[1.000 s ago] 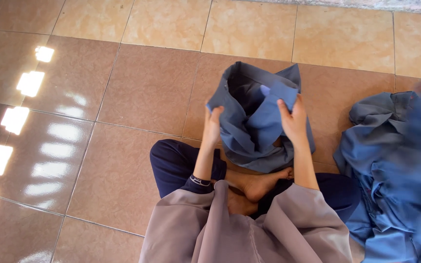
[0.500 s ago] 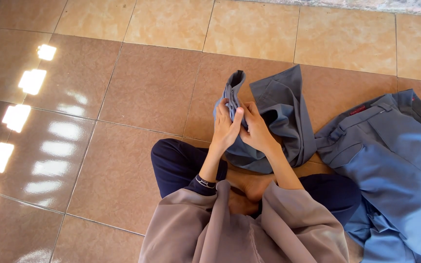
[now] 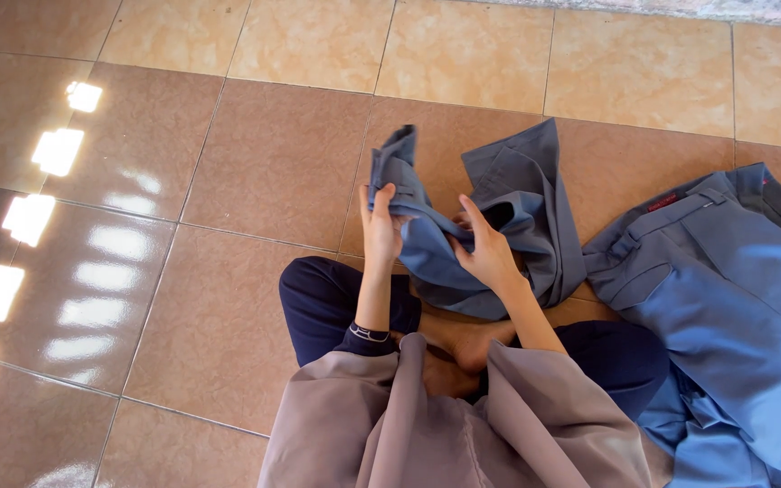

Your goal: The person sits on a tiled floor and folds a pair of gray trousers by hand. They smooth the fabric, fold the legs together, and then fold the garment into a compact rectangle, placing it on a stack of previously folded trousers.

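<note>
Head view, from left to right: left hand (image 3: 380,226) pinched shut on a bunched fold of the grey-blue garment (image 3: 508,226), thumb over the cloth, a loose flap standing up above the pinch. Right of that grip, right hand (image 3: 488,253) closed on the same garment, fingers spread along a crease, the rest of the cloth draped past it onto the tiled floor (image 3: 273,154). Farther right, apart from both grips, blue trousers (image 3: 734,298) lying flat. Best handled, judging by the slack: edges kept matched between the two pinches, cloth drawn taut before laying down, creases smoothed outward.
</note>
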